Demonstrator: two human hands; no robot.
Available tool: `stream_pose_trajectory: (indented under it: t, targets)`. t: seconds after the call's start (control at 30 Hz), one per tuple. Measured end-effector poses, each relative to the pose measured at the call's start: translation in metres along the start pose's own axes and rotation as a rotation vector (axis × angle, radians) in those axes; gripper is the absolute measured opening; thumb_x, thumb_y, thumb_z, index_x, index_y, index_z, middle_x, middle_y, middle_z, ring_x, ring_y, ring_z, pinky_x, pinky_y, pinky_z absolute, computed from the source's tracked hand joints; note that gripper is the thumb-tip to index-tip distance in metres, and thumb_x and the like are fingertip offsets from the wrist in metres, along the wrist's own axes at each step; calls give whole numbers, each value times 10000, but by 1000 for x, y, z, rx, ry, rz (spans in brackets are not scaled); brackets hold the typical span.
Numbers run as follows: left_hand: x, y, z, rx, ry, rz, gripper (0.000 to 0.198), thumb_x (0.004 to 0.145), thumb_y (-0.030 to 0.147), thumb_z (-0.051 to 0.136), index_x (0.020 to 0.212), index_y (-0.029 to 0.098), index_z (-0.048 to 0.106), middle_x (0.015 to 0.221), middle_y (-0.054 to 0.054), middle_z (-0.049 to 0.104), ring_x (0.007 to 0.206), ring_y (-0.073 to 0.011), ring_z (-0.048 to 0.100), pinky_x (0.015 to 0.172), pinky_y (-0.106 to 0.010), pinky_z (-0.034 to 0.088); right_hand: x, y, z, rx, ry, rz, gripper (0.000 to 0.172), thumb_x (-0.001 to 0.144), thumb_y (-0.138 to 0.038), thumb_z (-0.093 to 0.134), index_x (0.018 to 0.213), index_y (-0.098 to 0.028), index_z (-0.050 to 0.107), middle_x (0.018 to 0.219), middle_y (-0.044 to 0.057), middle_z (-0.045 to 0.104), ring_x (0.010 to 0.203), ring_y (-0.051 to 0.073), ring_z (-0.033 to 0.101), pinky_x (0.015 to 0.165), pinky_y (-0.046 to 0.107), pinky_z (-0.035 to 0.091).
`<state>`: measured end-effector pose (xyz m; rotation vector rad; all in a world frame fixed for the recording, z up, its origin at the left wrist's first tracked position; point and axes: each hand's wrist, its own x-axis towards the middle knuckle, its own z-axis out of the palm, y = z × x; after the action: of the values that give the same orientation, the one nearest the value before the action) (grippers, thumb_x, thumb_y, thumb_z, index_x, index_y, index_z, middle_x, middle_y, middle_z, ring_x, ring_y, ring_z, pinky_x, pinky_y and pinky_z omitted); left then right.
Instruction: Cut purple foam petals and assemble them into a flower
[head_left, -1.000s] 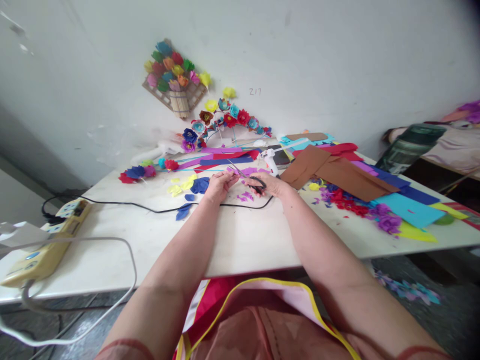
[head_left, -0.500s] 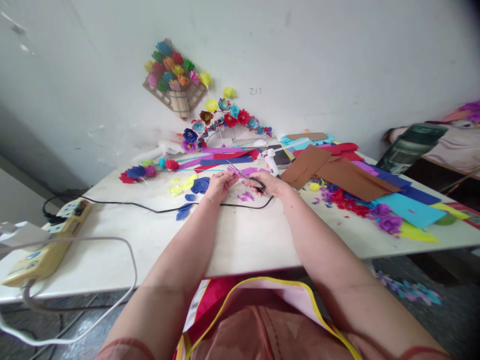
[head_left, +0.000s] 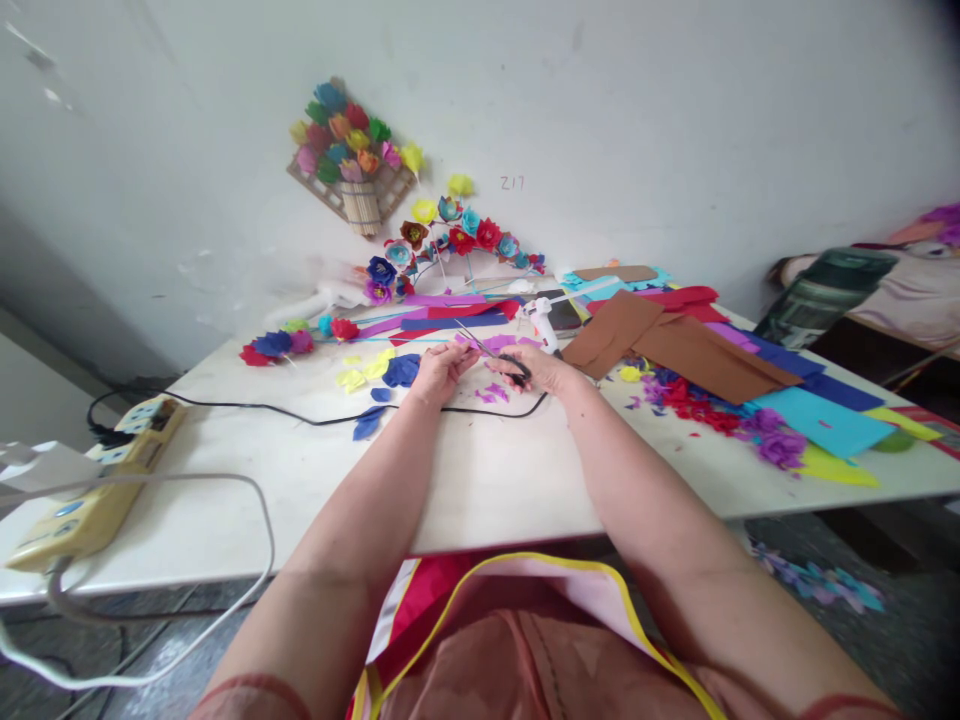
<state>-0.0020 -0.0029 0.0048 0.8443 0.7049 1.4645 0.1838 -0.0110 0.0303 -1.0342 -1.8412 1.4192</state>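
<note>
Some way along, seemingly: clamps fingers of right hand (head_left: 534,368) on scissors (head_left: 517,374), cannot tell grip of left hand (head_left: 441,372) beside them, with purple pieces (head_left: 493,393) cut, far strips (head_left: 435,324) remaining.

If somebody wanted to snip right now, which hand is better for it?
Probably the right hand: it holds the black-handled scissors, which point forward and leftward. The left hand is close to their cutting end, so it seems better for steadying; whether it pinches anything is too small to tell.
</note>
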Motion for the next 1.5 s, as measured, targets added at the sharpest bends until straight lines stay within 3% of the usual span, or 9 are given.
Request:
stream_pose_trajectory:
  t: [0.2,0.83,1.27,1.5]
  targets:
    - [2,-1,-2,3,-2,9,138,630,129,750,610,125,613,655,-28,685,710,-154,697,914,-344,532,2,1,0,-27,17,6,323,750,-373,716,683,-173,473,486,-43,534,337,48,447,282,150,239]
    - [1,1,0,-3,32,-10,89,661,97,710,627,119,630,657,-43,687,720,-163,700,902,-348,537,2,0,1,-38,12,7,311,748,-363,703,691,-175,462,499,-39,538,348,54,454,301,153,266]
    - [0,2,1,-8,37,6,104,672,91,698,611,124,620,659,-47,693,705,-163,702,915,-357,534,4,-2,4,-16,42,-18,347,703,-317,751,629,-182,441,415,-71,450,320,53,396,301,168,289]
    - [1,1,-1,-5,34,2,89,667,101,704,632,123,625,661,-43,688,750,-175,708,933,-364,524,1,-2,2,-43,19,6,285,745,-353,700,704,-172,483,495,-43,541,344,57,448,305,163,249]
